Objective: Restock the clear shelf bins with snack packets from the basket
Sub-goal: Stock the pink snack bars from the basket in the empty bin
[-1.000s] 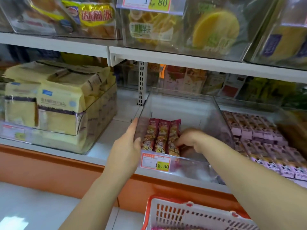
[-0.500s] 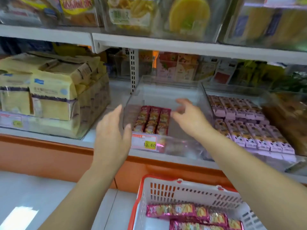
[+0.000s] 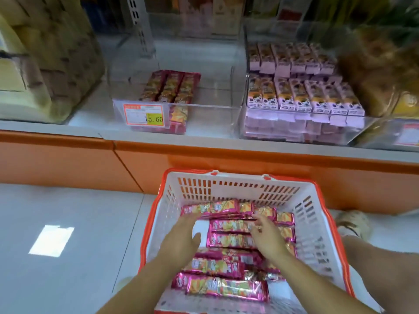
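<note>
A white shelf (image 3: pixel 68 128) with an orange base stood over a pale, smooth floor (image 3: pixel 68 257). Before it was a white slotted plastic basket (image 3: pixel 229 184) with a red rim, holding glossy pink foil snack packets (image 3: pixel 229 225) laid crosswise. Both hands were inside. The left hand (image 3: pixel 181 242) lay straight-fingered over the far packets, and the right hand (image 3: pixel 268 240) had its fingers loosely spread on the middle ones. Neither gripped anything. The clear shelf bin (image 3: pixel 210 118) held three stocked rows (image 3: pixel 169 87) at its left.

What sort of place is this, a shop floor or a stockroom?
Most likely a shop floor, in a snack aisle: a price tag reading 15.60 hangs on the clear bin, purple packs are stacked beside it, and a red-and-white shopping basket of pink snack packets stands below the shelf.
</note>
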### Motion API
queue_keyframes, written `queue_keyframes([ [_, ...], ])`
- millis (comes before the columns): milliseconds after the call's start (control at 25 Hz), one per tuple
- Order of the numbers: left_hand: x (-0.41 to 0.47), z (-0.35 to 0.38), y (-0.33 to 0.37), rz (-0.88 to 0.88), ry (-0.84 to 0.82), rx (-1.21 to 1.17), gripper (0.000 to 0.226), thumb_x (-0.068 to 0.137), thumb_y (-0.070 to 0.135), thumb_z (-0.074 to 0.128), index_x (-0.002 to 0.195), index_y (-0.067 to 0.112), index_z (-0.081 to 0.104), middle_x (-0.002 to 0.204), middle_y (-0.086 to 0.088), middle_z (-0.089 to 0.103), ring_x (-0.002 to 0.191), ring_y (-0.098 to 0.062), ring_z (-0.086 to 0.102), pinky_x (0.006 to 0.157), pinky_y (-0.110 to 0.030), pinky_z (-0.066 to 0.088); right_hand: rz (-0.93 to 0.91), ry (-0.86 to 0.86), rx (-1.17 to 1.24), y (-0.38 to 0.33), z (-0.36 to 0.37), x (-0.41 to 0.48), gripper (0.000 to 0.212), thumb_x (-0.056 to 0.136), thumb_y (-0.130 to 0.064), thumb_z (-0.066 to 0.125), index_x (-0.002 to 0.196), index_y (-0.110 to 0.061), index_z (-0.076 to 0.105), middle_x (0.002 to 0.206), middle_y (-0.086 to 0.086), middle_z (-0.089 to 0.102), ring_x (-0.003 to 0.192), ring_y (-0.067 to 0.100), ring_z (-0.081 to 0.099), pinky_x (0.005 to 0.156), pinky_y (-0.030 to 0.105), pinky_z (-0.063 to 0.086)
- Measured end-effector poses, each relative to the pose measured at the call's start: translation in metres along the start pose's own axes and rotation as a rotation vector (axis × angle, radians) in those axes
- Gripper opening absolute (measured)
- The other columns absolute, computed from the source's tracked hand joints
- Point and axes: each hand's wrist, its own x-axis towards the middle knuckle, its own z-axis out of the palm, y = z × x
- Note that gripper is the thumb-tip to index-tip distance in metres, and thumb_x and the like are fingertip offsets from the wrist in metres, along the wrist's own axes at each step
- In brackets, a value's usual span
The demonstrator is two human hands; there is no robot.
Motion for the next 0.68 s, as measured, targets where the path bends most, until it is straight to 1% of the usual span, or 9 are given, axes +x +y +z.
queue_keyframes([
  [80,0.000,0.016,-0.013,-0.065,-0.069,0.013,0.051,0.098,0.026,0.049,0.145,0.029,0.032,0.151,0.005,0.031,0.128,-0.014,0.045,0.106,-0.032,0.038,0.049,-0.048,0.078,-0.008,0.002,0.009,0.046,0.100,-0.024,0.048,0.145,-0.017,0.039,0.129,0.007,0.056,0.077,0.017,0.061,0.066,0.027,0.050],
  [120,0.001,0.019,-0.017,-0.084,-0.085,0.018,0.051,0.098,0.025,0.049,0.146,0.028,0.032,0.152,0.004,0.030,0.128,-0.015,0.045,0.106,-0.033,0.039,0.090,-0.071,0.127,-0.013,0.004,0.016,0.048,0.100,-0.024,0.047,0.146,-0.017,0.036,0.122,0.008,0.058,0.063,0.015,0.055,0.055,0.026,0.045],
  [160,0.004,0.019,-0.018,-0.101,-0.084,0.012,0.051,0.098,0.025,0.049,0.146,0.028,0.032,0.152,0.004,0.030,0.128,-0.016,0.045,0.107,-0.034,0.039,0.122,-0.093,0.146,-0.019,0.007,0.025,0.051,0.100,-0.026,0.047,0.148,-0.017,0.033,0.119,0.007,0.057,0.064,0.016,0.055,0.055,0.025,0.044],
  [240,0.009,0.018,-0.022,-0.128,-0.047,-0.020,0.051,0.097,0.023,0.050,0.145,0.028,0.034,0.152,0.004,0.031,0.129,-0.016,0.045,0.108,-0.035,0.039,0.151,-0.124,0.118,-0.028,0.019,0.044,0.054,0.099,-0.034,0.049,0.147,-0.013,0.035,0.122,0.007,0.056,0.091,0.022,0.061,0.075,0.029,0.047],
  [280,0.010,0.017,-0.023,-0.132,-0.026,-0.034,0.050,0.097,0.023,0.050,0.145,0.028,0.035,0.151,0.004,0.033,0.129,-0.015,0.045,0.108,-0.035,0.039,0.168,-0.121,0.128,-0.030,0.028,0.052,0.054,0.098,-0.037,0.050,0.143,-0.010,0.040,0.117,0.008,0.057,0.097,0.023,0.058,0.080,0.031,0.045],
  [400,0.008,0.016,-0.025,-0.130,-0.012,-0.064,0.050,0.097,0.022,0.051,0.144,0.029,0.036,0.150,0.007,0.034,0.130,-0.013,0.045,0.108,-0.037,0.040,0.245,-0.018,0.236,-0.037,0.047,0.062,0.042,0.094,-0.036,0.058,0.124,-0.007,0.050,0.101,0.002,0.055,0.082,0.019,0.052,0.072,0.027,0.041],
  [480,0.006,0.015,-0.026,-0.133,-0.006,-0.077,0.049,0.097,0.022,0.051,0.143,0.031,0.036,0.150,0.009,0.034,0.130,-0.011,0.045,0.108,-0.037,0.041,0.267,0.050,0.287,-0.043,0.052,0.059,0.031,0.093,-0.030,0.062,0.114,-0.010,0.050,0.098,0.002,0.058,0.070,0.015,0.054,0.058,0.025,0.040],
  [520,0.006,0.015,-0.028,-0.137,-0.006,-0.077,0.050,0.097,0.022,0.051,0.143,0.032,0.036,0.149,0.009,0.034,0.129,-0.011,0.045,0.107,-0.036,0.041,0.253,0.068,0.322,-0.045,0.053,0.056,0.027,0.092,-0.027,0.063,0.110,-0.011,0.050,0.099,0.004,0.059,0.069,0.016,0.055,0.055,0.025,0.039],
  [680,0.008,0.007,-0.020,-0.120,0.013,-0.066,0.055,0.095,0.023,0.055,0.145,0.030,0.033,0.150,0.006,0.034,0.129,-0.013,0.044,0.107,-0.033,0.040,0.127,0.075,0.496,-0.050,0.036,0.040,0.018,0.090,-0.022,0.066,0.102,-0.017,0.055,0.097,-0.005,0.059,0.085,0.015,0.060,0.064,0.024,0.044],
])
